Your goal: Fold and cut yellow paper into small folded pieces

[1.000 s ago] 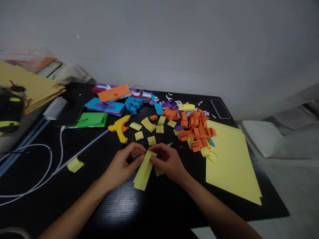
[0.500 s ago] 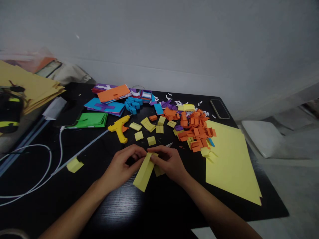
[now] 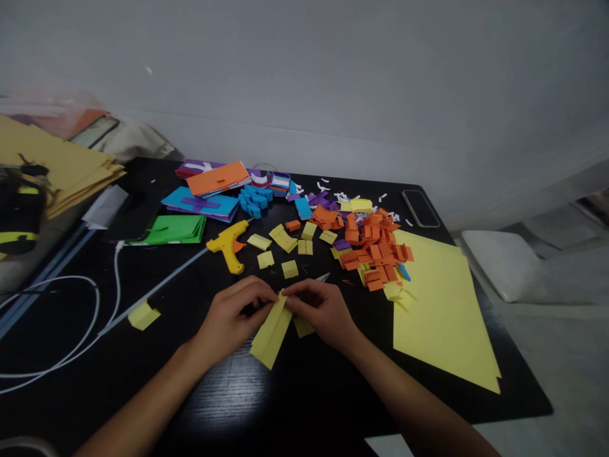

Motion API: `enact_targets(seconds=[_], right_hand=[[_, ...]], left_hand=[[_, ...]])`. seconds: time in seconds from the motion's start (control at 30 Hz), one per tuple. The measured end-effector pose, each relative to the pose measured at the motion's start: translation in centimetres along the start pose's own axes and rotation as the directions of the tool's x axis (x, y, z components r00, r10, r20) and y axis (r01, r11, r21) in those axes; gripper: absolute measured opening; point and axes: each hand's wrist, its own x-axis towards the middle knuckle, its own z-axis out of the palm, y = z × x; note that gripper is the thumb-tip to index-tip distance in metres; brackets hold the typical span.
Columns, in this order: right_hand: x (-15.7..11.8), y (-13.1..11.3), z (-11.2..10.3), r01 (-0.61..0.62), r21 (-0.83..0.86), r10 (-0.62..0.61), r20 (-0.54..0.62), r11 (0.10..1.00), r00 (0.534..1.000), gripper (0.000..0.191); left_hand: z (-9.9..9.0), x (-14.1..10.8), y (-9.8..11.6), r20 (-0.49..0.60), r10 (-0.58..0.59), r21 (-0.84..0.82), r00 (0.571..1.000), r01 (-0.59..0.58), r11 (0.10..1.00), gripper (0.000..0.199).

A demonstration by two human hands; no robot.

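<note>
Between my two hands is a folded strip of yellow paper (image 3: pixel 271 336), its lower end slanting down toward me. My left hand (image 3: pixel 240 311) pinches its upper left edge with thumb and fingertips. On the other side, my right hand (image 3: pixel 321 311) pinches the strip near its top. Another yellow paper piece (image 3: pixel 303 327) shows partly under my right hand. A pointed metal tip (image 3: pixel 323 277) sticks out just beyond that hand; the rest of it is hidden. Several small folded yellow pieces (image 3: pixel 290 269) lie beyond my fingers.
A yellow glue gun (image 3: pixel 228 246) lies left of centre. Orange folded pieces (image 3: pixel 378 247) are heaped right, beside large yellow sheets (image 3: pixel 438 317). Coloured paper stacks (image 3: pixel 200 203) stand at the back. A phone (image 3: pixel 420 209) lies back right, a white cable (image 3: pixel 98 304) left.
The yellow strip's lower end has swung slightly left and turned, showing more of its folded side. Both hands keep their pinch, with fingers shifted slightly at the top.
</note>
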Motion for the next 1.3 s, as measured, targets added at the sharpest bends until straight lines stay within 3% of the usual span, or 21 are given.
enact_targets(seconds=[0.7,1.3], right_hand=[[-0.24,0.15,0.04,-0.038,-0.010,0.038,0.035,0.999,0.999,0.019],[-0.15,-0.19,-0.05,-0.022,-0.071,0.024,0.033,0.997,0.999,0.019]], left_hand=[[-0.16,-0.06,0.13,0.086,-0.078,0.010,0.993,0.078,0.997,0.004],[-0.11,0.07,0.30,0.034,-0.037,-0.024,0.999,0.038,0.999,0.005]])
